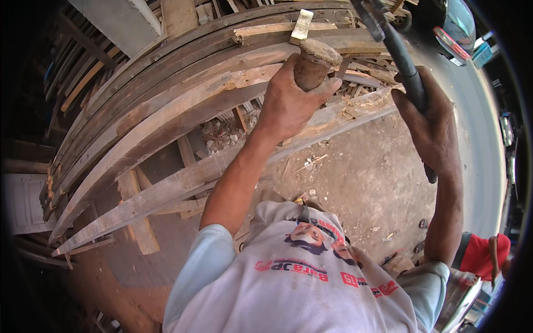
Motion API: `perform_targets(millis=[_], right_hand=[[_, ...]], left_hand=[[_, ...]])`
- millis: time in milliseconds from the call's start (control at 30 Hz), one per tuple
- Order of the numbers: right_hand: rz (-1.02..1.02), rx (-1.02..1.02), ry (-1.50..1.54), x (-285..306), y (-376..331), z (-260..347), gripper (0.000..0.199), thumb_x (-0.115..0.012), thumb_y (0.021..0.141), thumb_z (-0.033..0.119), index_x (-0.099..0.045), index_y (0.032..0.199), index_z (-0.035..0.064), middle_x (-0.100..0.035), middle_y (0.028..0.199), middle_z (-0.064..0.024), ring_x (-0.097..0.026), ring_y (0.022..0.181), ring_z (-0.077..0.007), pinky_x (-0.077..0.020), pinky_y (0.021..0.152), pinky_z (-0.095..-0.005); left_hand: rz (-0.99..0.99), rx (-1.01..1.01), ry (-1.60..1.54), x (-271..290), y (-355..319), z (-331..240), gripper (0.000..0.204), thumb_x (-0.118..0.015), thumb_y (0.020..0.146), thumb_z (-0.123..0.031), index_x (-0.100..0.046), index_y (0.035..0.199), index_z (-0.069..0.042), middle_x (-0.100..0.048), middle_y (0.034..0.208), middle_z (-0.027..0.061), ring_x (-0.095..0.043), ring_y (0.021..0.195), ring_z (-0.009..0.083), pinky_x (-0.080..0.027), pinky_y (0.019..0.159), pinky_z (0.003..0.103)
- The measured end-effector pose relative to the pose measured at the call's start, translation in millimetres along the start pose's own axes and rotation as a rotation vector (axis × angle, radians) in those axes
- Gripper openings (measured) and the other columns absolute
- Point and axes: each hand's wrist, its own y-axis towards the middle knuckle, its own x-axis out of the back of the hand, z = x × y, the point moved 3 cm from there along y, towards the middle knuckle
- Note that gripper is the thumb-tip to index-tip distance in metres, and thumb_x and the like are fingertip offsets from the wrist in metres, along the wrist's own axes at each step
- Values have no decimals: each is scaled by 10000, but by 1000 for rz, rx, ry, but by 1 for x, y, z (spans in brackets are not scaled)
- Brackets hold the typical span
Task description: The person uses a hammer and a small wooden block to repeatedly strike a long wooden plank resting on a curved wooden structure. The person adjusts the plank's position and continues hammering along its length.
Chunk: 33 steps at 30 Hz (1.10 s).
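Note:
My left hand [286,108] is closed round a thick wooden handle [311,75] with a flared, battered top, like that of a chisel. Its lower end is hidden behind my hand and the wood. Over on the right, my right hand [436,125] grips a hammer [404,58] by its dark shaft. The hammer's metal head is raised at the top edge, partly cut off by the frame, and apart from the wooden handle. Beneath my left hand lie long weathered beams [233,83]. A small pale block [302,26] rests on the wood just beyond the handle.
A long beam [183,180] crosses in front of me, above a dirt floor [355,161] with wood chips. Rubble [219,133] lies between the beams. A concrete pillar [119,25] stands at upper left. On the right are a road [483,139], a car [458,28] and a person in red [483,255].

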Motion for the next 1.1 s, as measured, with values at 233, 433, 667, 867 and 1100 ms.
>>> perform_targets(millis=[233, 433, 667, 867, 1100], right_hand=[[-232, -203, 422, 7, -4, 0, 277, -707, 1013, 262, -644, 1143, 25, -527, 652, 33, -469, 475, -33, -352, 431, -210], [-184, -271, 602, -28, -55, -26, 255, -705, 1015, 203, -614, 1152, 8, -533, 667, 40, -477, 472, -33, -350, 423, -205], [-151, -431, 603, -35, -84, -66, 239, -703, 1017, 208, -617, 1137, 21, -531, 665, 42, -485, 476, -36, -358, 422, -216], [-103, -473, 574, -32, -86, -71, 244, -705, 1015, 219, -620, 1124, 18, -518, 645, 39, -484, 474, -41, -361, 421, -220], [-65, -426, 607, -37, -80, -67, 268, -726, 1003, 228, -622, 1127, 15, -526, 651, 36, -483, 474, -43, -361, 422, -216]], left_hand=[[260, 134, -217, 8, 6, 16, 518, -865, 871, -338, -643, 1193, 1, -728, 1016, 87, -684, 898, 155, -573, 828, 355], [105, -88, -394, 30, -16, -24, 415, -741, 932, -359, -606, 1128, -20, -571, 734, -18, -494, 547, 41, -379, 460, 207], [-369, -184, -441, 74, -41, -42, 289, -660, 985, -273, -555, 1114, -36, -548, 771, 8, -465, 533, 66, -375, 465, 226], [-535, -39, -496, 80, -57, 4, 244, -693, 993, -290, -550, 1021, -94, -532, 775, 9, -445, 533, 66, -356, 458, 235], [-583, 23, -465, 77, -56, 15, 282, -714, 981, -320, -543, 989, -97, -526, 775, 7, -434, 536, 72, -348, 457, 238]])
